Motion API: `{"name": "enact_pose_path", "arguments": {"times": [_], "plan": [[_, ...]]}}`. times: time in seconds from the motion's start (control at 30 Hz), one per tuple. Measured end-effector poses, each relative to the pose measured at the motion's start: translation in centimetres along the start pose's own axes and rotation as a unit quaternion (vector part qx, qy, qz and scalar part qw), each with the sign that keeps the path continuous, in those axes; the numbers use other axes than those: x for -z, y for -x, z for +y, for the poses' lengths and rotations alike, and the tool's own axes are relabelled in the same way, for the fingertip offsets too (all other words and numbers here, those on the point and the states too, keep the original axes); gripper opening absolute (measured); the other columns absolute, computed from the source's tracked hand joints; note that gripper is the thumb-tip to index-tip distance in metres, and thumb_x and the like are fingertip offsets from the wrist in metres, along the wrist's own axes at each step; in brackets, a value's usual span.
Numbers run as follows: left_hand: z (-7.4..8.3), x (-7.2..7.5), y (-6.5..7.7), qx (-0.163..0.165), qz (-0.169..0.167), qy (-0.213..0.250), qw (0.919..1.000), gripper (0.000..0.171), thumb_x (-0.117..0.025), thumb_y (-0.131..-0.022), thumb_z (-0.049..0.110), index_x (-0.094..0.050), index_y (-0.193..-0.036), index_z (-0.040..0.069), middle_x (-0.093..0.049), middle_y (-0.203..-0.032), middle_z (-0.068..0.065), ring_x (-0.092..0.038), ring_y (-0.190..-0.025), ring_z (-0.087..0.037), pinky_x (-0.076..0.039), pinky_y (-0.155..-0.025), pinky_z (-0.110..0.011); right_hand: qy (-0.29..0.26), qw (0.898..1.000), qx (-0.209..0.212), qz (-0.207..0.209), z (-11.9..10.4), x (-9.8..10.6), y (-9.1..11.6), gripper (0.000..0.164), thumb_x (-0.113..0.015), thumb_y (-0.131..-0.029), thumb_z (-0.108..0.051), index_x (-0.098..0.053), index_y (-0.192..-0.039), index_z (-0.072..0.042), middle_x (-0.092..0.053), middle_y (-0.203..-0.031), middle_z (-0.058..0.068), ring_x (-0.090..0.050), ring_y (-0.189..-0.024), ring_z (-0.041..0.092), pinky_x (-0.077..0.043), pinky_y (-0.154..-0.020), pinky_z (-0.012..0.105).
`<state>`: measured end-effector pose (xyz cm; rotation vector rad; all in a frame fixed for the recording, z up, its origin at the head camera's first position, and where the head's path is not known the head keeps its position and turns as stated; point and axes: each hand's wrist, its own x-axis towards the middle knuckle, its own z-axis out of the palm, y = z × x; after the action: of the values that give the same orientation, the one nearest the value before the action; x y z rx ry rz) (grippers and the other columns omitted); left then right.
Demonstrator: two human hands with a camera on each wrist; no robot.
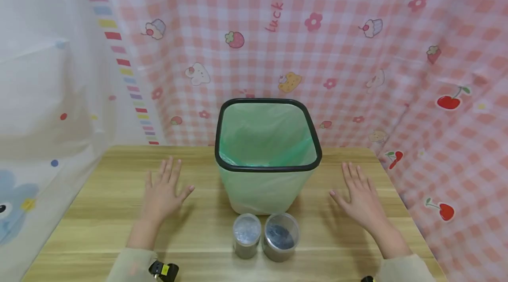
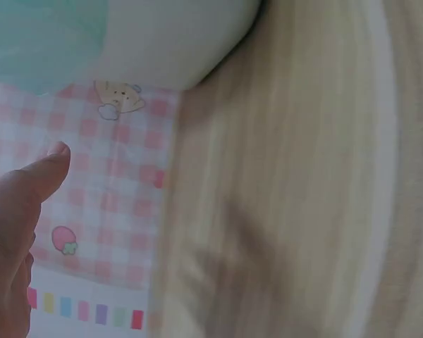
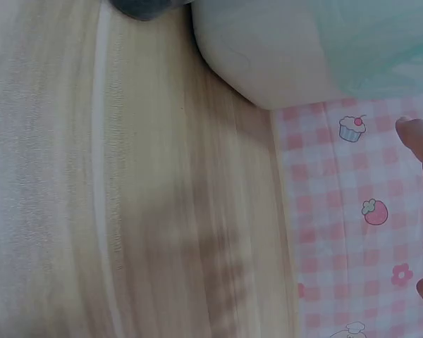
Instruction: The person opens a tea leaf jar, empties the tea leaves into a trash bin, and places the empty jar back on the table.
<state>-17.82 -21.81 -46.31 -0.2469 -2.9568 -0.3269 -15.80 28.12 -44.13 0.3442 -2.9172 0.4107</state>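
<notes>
A trash bin (image 1: 262, 191) with a black rim and a pale green liner bag stands at the middle of the wooden table. In front of it are two clear cylindrical containers side by side: a narrower one (image 1: 246, 235) on the left and a wider one (image 1: 281, 237) on the right, with greyish contents I cannot identify. My left hand (image 1: 162, 196) is spread left of the bin, fingers straight, holding nothing. On the other side my right hand (image 1: 361, 200) is likewise spread and bare. Both wrist views show the bin's lower side, apart from the fingers.
The wooden table (image 1: 198, 246) runs back to a pink checked cloth (image 1: 254, 57) hanging behind the bin. More of this cloth hangs along the right, and a whitish printed sheet (image 1: 47, 97) is at the left. Dark wrist devices (image 1: 164, 269) sit at the sleeves.
</notes>
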Motion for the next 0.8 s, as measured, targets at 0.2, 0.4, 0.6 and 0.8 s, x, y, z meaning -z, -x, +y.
{"name": "enact_pose_path", "arguments": {"times": [0.2,0.4,0.6,0.8], "plan": [[0.2,-1.0,1.1,0.001,0.007,0.007,0.9999,0.081,-0.048,-0.091,0.052,-0.013,-0.149,0.006,-0.012,-0.153,-0.018,-0.004,-0.141,-0.035,0.016,-0.105,-0.057,-0.013,1.000,0.001,0.013,-0.2,-0.1,1.2,0.084,-0.055,-0.091,-0.044,-0.007,-0.150,-0.007,-0.010,-0.153,0.020,-0.003,-0.141,0.037,0.000,-0.111,0.054],[0.2,-1.8,2.1,0.004,0.000,0.017,0.9998,0.085,-0.046,-0.091,0.055,-0.007,-0.150,0.006,-0.011,-0.154,-0.017,-0.006,-0.141,-0.036,0.014,-0.107,-0.055,-0.038,0.999,0.009,0.025,-1.2,-0.1,1.9,0.085,-0.056,-0.090,-0.046,-0.011,-0.149,-0.005,-0.014,-0.152,0.021,-0.008,-0.140,0.038,-0.007,-0.110,0.057],[0.1,-2.7,3.2,-0.001,-0.008,0.054,0.9985,0.091,-0.054,-0.089,0.050,-0.004,-0.149,0.005,-0.011,-0.153,-0.018,-0.010,-0.140,-0.037,0.008,-0.109,-0.055,-0.075,0.997,0.006,0.029,-2.5,-0.2,2.9,0.088,-0.061,-0.087,-0.044,-0.014,-0.148,0.000,-0.018,-0.150,0.024,-0.016,-0.137,0.041,-0.014,-0.108,0.058],[0.4,-3.4,4.5,-0.002,-0.027,0.078,0.9966,0.093,-0.055,-0.088,0.052,-0.007,-0.148,0.000,-0.011,-0.153,-0.018,-0.008,-0.140,-0.036,0.005,-0.109,-0.056,-0.104,0.994,-0.023,0.015,-3.8,-0.1,4.0,0.096,-0.064,-0.084,-0.046,-0.004,-0.150,-0.009,-0.015,-0.151,0.022,-0.022,-0.134,0.045,-0.023,-0.102,0.062]]}}
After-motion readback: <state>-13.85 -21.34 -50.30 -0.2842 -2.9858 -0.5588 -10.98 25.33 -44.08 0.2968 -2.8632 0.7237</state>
